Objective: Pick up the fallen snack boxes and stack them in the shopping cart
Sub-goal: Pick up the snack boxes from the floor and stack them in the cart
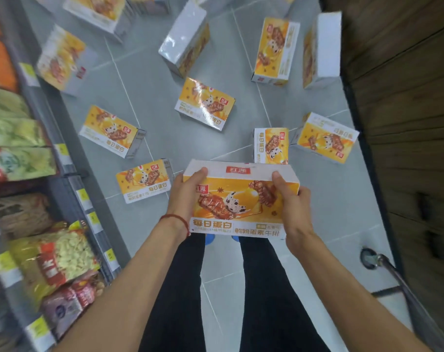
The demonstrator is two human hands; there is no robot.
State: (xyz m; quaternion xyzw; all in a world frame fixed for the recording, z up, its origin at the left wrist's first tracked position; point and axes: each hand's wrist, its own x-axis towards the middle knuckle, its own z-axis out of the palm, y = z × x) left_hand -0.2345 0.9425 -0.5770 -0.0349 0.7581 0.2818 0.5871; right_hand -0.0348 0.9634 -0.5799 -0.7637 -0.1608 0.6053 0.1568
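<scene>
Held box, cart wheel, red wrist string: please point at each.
held box (238, 204), head view, orange front face.
cart wheel (368, 257), head view, dark tyre.
red wrist string (180, 219), head view, cord's middle.

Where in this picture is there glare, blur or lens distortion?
Head view: the held orange-and-white cardboard snack box is sharp; glare streaks the glossy orange box on the tiled floor ahead; the yellow snack bags on the grey shelf are blurred; the wide lens bends the frame edges.
</scene>
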